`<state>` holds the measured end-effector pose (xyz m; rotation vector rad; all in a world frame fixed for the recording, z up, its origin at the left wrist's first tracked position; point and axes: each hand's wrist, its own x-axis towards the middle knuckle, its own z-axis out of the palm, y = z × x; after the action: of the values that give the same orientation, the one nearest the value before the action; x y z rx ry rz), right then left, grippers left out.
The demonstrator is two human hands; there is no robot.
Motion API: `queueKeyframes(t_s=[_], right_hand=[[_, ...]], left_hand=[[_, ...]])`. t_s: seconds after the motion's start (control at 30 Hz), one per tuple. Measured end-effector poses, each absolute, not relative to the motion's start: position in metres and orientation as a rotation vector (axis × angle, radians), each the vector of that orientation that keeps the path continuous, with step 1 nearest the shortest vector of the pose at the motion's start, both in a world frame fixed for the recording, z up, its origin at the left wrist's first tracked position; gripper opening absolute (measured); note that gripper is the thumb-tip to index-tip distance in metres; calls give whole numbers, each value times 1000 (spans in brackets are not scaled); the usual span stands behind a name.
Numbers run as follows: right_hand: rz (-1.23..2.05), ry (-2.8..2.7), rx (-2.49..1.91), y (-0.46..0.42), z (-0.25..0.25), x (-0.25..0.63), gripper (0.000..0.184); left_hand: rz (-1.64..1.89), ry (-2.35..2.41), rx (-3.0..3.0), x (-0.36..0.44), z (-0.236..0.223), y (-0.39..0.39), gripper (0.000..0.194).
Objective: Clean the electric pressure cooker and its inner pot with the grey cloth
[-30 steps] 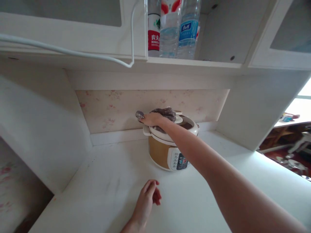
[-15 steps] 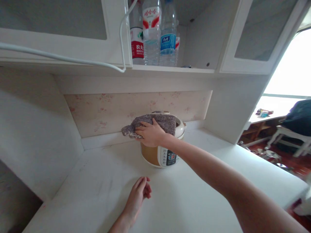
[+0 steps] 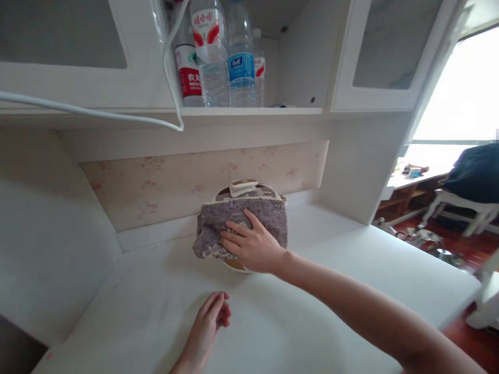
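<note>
My right hand point(image 3: 253, 245) presses a grey cloth point(image 3: 218, 223) flat against the front of a rice cooker point(image 3: 244, 189) that stands on the white counter point(image 3: 331, 291) against the back wall. Its fingers lie spread over the cloth. The cloth hides the cooker's front and its control panel; only the lid top and its handle show above it. My left hand point(image 3: 205, 327) rests on the counter nearer to me, its fingers loosely curled and holding nothing.
Several water bottles point(image 3: 222, 57) stand in the open cupboard shelf above. A white cable point(image 3: 117, 117) hangs along the cupboard underside. White side walls enclose the counter on both sides. A chair point(image 3: 463, 208) and a desk stand in the room at right.
My right hand has drawn the cloth from the cooker's lid down over its front. The view has shifted, so the cooker sits lower and further left. My left hand has stayed on the counter.
</note>
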<state>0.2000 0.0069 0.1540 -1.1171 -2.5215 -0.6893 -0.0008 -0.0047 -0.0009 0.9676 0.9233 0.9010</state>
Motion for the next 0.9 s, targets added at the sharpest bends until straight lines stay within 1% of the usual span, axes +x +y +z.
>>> queueKeyframes(t_s=[0.1,0.2,0.27,0.37,0.57,0.67,0.77,0.83,0.9], right_hand=[[-554,-2559,-1139,-33,110,228,36],[-225,-2554,-1331,-77,66,261,37],[12,-2500,-1471,-104,47,285,39],[276,-2453,-1542,-133,40,319,42],[638,-2365,-1594,-165,56,372,44],[709,-2301,-1662,-175,56,387,46],[688,-2222,-1757,-177,43,396,45],[596,-2127,-1902,-173,29,402,46],[433,-2080,-2027,-166,16,408,50]], left_hand=[[912,923,937,1,-8,1,46],[908,913,942,3,-11,6,45],[896,946,950,5,-10,7,42],[862,1010,965,7,-3,6,41],[645,1040,1144,15,9,6,40],[584,1089,1231,19,8,7,40],[552,1100,1305,20,2,7,40],[527,1091,1331,20,0,7,39],[505,1083,1321,19,-1,7,39]])
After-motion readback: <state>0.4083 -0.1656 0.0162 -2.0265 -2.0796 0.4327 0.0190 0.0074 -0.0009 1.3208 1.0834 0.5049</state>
